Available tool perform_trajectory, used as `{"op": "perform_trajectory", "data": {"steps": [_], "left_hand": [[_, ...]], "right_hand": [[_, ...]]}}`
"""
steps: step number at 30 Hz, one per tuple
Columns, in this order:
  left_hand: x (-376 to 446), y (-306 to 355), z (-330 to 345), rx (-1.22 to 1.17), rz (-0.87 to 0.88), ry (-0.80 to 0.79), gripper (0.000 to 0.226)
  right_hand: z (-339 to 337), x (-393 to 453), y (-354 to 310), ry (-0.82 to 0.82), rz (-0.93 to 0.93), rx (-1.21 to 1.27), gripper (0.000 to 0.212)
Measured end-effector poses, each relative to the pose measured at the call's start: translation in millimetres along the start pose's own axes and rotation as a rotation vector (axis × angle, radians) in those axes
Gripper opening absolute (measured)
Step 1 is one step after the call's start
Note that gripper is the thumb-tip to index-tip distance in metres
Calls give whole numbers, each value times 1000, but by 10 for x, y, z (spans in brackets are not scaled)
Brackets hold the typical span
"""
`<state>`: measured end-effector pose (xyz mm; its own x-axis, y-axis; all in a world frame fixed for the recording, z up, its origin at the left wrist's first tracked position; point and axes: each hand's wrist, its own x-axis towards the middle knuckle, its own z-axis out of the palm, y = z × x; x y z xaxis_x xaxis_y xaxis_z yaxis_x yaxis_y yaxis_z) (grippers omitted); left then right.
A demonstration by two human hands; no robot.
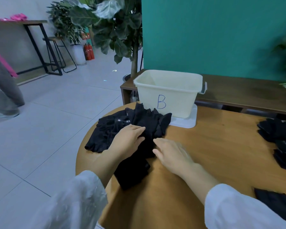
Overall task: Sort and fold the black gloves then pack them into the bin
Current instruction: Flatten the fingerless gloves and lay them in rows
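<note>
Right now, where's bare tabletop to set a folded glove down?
Free: the wood between the right hand, the bin and the right-edge glove stack; also the near strip between the sleeves. Crowded: the left side, where the glove pile lies under the left hand.

Black gloves [122, 129] heaped, cream bin [168, 93] seemingly empty

**Counts on and around the surface**

One cream bin [168, 95] marked "B". Black gloves in three groups — a pile [130, 129] at the left, a heap [279, 141] at the right edge, one flat piece [277, 202] lower right; single gloves can't be counted. Two hands — left [128, 139], right [172, 154]. Two red extinguishers [89, 51].
</note>
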<state>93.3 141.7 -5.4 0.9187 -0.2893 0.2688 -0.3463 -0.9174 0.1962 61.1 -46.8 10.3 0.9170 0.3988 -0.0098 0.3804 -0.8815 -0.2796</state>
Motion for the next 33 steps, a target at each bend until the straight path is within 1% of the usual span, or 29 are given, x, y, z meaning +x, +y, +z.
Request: {"op": "perform_trajectory", "data": {"steps": [3,5,10,13,16,18,21,25,27,31,33], "left_hand": [[98,-73,83,7,31,6,41],[135,-104,119,6,46,28,36],[171,-99,143,-32,-18,54,24],[165,-46,69,-84,-41,64,12],[157,27,-74,-137,-54,81,1],[140,98,-180,-158,-56,82,4],[102,230,-347,-240,-63,128,5],[10,436,-560,-478,-117,194,6],[-39,548,-617,-595,-108,221,7],[-137,867,-663,-727,-95,272,10],[-172,1055,-678,-799,-108,284,12]], "right_hand": [[62,151,21,-6,-7,12,27],[107,214,32,7,-16,10,25],[151,273,77,42,-33,-10,23],[108,234,79,31,-30,50,36],[60,182,67,53,-17,86,39],[24,143,58,87,-13,117,38],[-58,66,64,152,17,178,38],[-205,-50,162,233,100,377,46],[-293,-130,239,290,143,489,41],[-533,-370,388,395,148,634,14],[-685,-520,457,447,141,661,11]]}}
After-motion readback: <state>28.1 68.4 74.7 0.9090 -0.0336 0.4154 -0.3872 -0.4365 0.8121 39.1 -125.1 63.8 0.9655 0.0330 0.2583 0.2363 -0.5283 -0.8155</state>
